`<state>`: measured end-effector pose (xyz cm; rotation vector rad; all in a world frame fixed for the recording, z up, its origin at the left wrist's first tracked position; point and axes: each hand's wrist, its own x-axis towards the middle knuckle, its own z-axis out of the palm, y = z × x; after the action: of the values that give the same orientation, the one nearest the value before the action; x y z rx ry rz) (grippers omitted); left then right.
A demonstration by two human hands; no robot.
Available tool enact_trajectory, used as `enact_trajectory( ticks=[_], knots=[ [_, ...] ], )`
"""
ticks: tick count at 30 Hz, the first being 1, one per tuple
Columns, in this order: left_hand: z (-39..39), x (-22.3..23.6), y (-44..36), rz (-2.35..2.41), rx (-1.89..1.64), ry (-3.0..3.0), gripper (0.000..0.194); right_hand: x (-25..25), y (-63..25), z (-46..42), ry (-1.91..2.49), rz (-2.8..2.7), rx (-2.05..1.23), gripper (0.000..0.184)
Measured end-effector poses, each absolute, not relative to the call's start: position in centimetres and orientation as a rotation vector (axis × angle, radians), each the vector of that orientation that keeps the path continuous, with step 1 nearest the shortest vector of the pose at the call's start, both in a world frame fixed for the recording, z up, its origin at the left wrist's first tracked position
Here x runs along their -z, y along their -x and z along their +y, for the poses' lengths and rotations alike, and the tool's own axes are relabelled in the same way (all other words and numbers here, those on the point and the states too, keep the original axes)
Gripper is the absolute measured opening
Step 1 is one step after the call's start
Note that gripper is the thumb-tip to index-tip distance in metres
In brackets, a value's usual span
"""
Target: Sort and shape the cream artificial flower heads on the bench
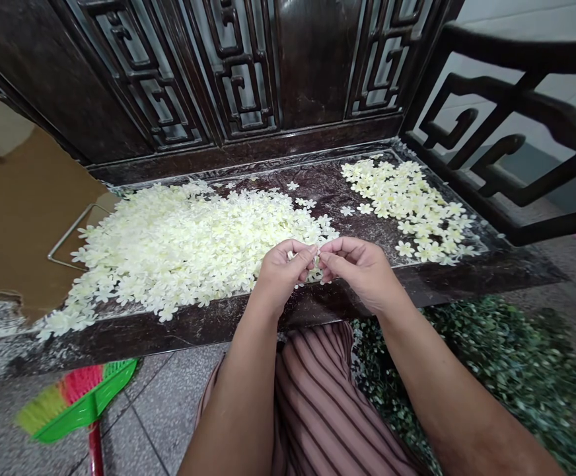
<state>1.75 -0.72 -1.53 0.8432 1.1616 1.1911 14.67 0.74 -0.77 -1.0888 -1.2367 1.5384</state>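
Note:
My left hand (288,268) and my right hand (355,264) meet fingertip to fingertip over the front edge of the dark wooden bench. Both are closed in a pinch on a small white artificial flower, mostly hidden by the fingers. A little white piece (290,254) shows at the left hand's curled index finger. To the left spreads a large heap of white artificial flowers (183,238), reaching right up to my hands. A smaller group of flowers (407,205) lies on the bench seat to the right, apart from the heap.
Behind the flowers rises the bench's carved back (318,59), with an armrest (530,119) at the right. A cardboard box (35,211) borders the heap on the left. Green artificial foliage (506,377) lies low at right. A broom with green and red parts (82,396) is at lower left.

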Motion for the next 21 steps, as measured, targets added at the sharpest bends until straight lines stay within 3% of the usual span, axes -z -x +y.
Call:
enact_trajectory(
  ticks=[21],
  knots=[
    [-0.66, 1.44, -1.68, 1.200, -1.165, -0.896, 0.024, 1.20, -14.71, 1.06, 1.083, -1.220, -1.559, 0.017]
  ],
)
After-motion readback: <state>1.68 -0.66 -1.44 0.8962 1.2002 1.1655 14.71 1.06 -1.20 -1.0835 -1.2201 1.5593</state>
